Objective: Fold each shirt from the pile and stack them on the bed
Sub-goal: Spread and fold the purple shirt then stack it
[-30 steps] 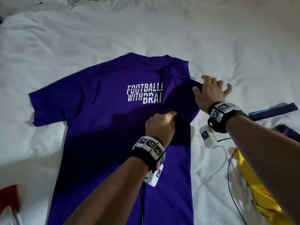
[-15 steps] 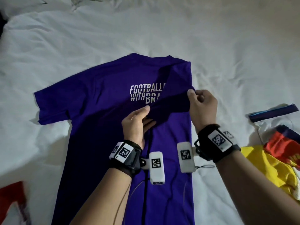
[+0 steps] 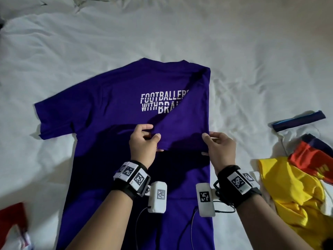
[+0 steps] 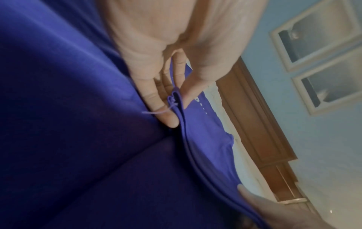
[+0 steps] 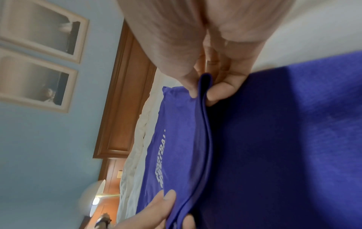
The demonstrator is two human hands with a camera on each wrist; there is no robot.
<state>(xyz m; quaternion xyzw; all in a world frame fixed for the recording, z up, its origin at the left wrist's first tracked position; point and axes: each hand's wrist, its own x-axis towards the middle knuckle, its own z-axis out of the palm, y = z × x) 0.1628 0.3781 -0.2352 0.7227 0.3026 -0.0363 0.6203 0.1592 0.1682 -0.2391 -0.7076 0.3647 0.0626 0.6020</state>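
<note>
You are early in the first fold: the purple shirt (image 3: pixel 111 159) lies spread, print up, across the middle of the bed (image 3: pixel 252 51), its right sleeve turned in over the lettering. Your left hand (image 3: pixel 143 141) and right hand (image 3: pixel 220 147) each pinch that sleeve's hem between thumb and fingers (image 4: pixel 168 114). The left sleeve, the body fold and the stacking remain. At the bed's right edge waits the pile (image 3: pixel 297 186) of yellow and red shirts; red cloth (image 3: pixel 10 219) lies at the near left corner. Nothing blocks the fold

Both hands (image 3: pixel 143 141) (image 3: pixel 220 147) — nearer now, sleeve (image 3: pixel 182 130) hem pinched taut.
</note>
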